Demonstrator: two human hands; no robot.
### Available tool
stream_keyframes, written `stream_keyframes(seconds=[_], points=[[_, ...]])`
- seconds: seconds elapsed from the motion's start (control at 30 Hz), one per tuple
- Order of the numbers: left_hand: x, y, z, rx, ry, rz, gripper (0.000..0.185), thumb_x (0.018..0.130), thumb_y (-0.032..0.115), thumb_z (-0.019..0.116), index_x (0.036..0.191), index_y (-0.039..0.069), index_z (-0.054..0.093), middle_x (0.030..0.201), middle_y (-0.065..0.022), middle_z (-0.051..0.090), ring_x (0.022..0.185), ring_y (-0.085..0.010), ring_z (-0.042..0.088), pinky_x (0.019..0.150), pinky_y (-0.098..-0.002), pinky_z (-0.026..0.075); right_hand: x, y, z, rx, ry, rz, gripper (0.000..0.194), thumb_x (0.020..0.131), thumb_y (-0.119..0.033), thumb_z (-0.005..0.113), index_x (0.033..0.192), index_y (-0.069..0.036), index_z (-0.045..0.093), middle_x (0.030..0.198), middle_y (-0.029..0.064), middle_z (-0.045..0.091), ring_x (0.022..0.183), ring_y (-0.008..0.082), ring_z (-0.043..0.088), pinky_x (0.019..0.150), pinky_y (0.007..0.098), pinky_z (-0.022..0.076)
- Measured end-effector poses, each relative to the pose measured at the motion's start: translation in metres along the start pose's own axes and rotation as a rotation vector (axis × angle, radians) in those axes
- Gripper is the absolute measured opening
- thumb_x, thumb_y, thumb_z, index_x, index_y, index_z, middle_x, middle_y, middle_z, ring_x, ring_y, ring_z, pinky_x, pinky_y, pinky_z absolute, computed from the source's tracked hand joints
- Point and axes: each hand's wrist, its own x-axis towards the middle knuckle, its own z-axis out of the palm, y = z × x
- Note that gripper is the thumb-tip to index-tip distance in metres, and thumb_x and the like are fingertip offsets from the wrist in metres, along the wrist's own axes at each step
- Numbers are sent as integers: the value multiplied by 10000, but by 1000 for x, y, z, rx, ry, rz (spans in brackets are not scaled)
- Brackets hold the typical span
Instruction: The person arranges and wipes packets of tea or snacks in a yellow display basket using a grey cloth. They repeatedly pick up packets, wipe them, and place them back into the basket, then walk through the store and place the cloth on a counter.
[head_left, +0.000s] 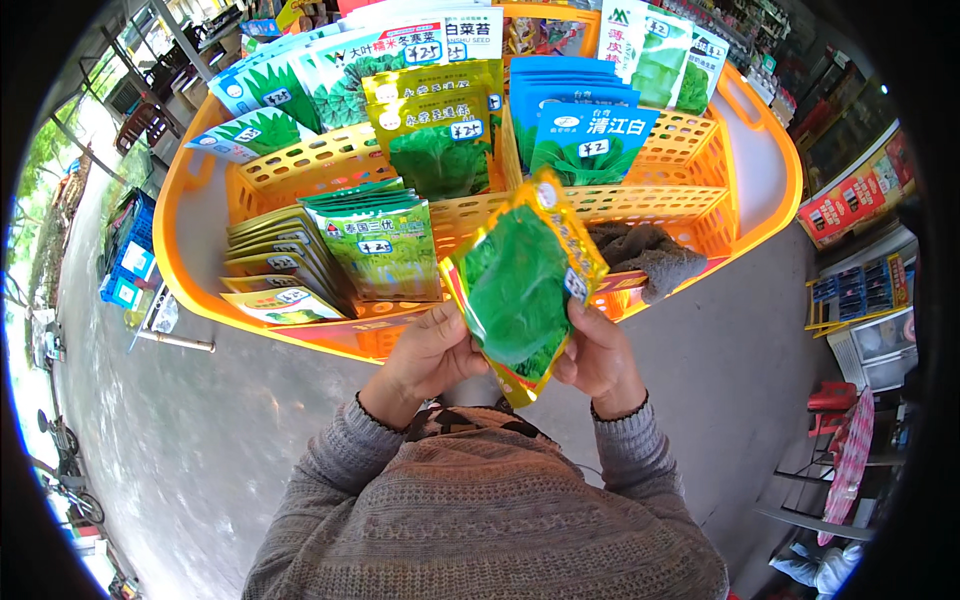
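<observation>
My left hand (436, 351) and my right hand (600, 351) hold a glossy green and gold seed packet (517, 289) between them, tilted, one hand at each side of its lower part. The packet hangs over the front edge of an orange plastic basket (177, 251) with perforated dividers. Gold packets (435, 150) and blue packets (589, 142) stand upright in its back compartments. Green packets (379, 251) and a row of brown-gold packets (285, 262) lean in the front left compartment. A grey-brown cloth (649, 255) lies over the front right rim.
White and green seed packets (375, 67) line the basket's back, with more at the back right (660, 56). Blue crates (131, 259) stand on the floor at left. To the right are a display rack (862, 289), a red stool (831, 401) and a table with a pink checked cover (851, 465).
</observation>
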Motion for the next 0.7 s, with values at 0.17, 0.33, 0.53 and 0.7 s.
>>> stream_keyframes(seconds=[0.17,0.33,0.53,0.7], points=[[-1,-5,-6,-24,-132,-105,378,996,242,498,1295,12,484,1192,-136,612,1018,-255,653,768,-366,607,-19,-21,-2,-119,-112,-111,273,887,-89,614,1151,-31,571,707,40,642,472,191,576,361,310,464],[8,3,19,401,267,29,411,1025,281,439,1358,41,448,1244,-104,589,1103,-215,608,909,-343,523,-15,-45,27,-593,143,-669,201,916,-108,595,1093,-16,612,926,80,676,589,159,627,415,274,511],[-37,29,46,1138,261,205,260,969,85,515,1207,4,581,1159,-115,631,1035,-195,616,882,-325,511,0,-34,54,-1162,203,-905,89,918,-56,603,894,29,614,698,31,617,483,90,564,440,231,469],[-42,102,121,2028,236,736,206,794,35,682,998,10,668,979,-112,687,944,-249,635,852,-378,487,34,-32,58,-1528,171,-968,122,823,-56,654,857,47,598,579,158,519,441,244,529,416,363,360]])
